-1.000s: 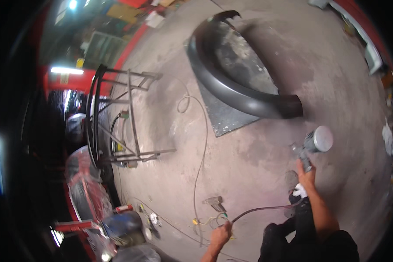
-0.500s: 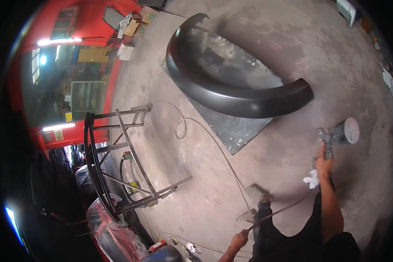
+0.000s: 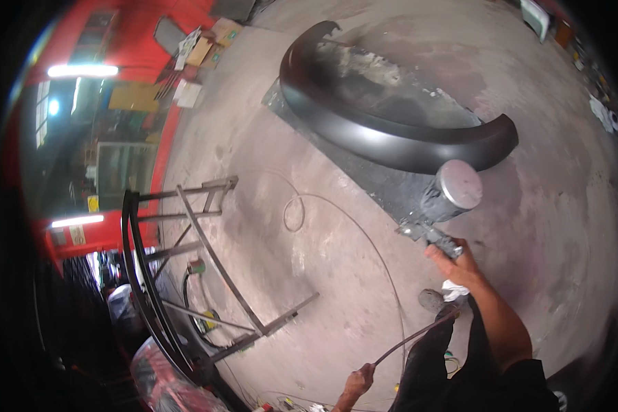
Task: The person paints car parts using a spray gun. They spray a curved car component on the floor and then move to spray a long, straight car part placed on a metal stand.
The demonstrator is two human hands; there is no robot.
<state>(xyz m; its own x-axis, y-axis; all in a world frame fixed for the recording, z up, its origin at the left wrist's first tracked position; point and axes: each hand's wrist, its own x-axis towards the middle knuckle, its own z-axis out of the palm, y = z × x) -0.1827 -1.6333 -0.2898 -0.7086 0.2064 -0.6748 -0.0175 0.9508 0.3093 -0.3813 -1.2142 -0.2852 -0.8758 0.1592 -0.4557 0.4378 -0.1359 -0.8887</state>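
Note:
My right hand (image 3: 458,264) is wrapped round the handle of a grey-stained spray gun (image 3: 427,236). A round cup (image 3: 460,185) with a pale lid sits on the gun. Below that hand, a crumpled white cloth (image 3: 454,290) hangs by the hose. My left hand (image 3: 360,380), low in the view, is closed on the air hose (image 3: 408,338), which slants up toward the gun. Ahead lies a dark, curved car bumper (image 3: 391,141), resting over a grey, paint-spotted board (image 3: 367,182) on the floor. The cup hides a bit of the bumper's near edge.
To the left stands a dark metal rack (image 3: 209,257). Hose loops (image 3: 295,213) lie on the concrete between the rack and board. Plastic-wrapped items (image 3: 165,378) are at lower left. Cardboard boxes (image 3: 202,51) sit by the red wall (image 3: 137,41). My shoe (image 3: 431,298) is below the gun.
My right hand has swung the spray gun left, bringing its cup in front of the bumper's near edge. My left hand still grips the hose, slightly further left. The view has shifted a little.

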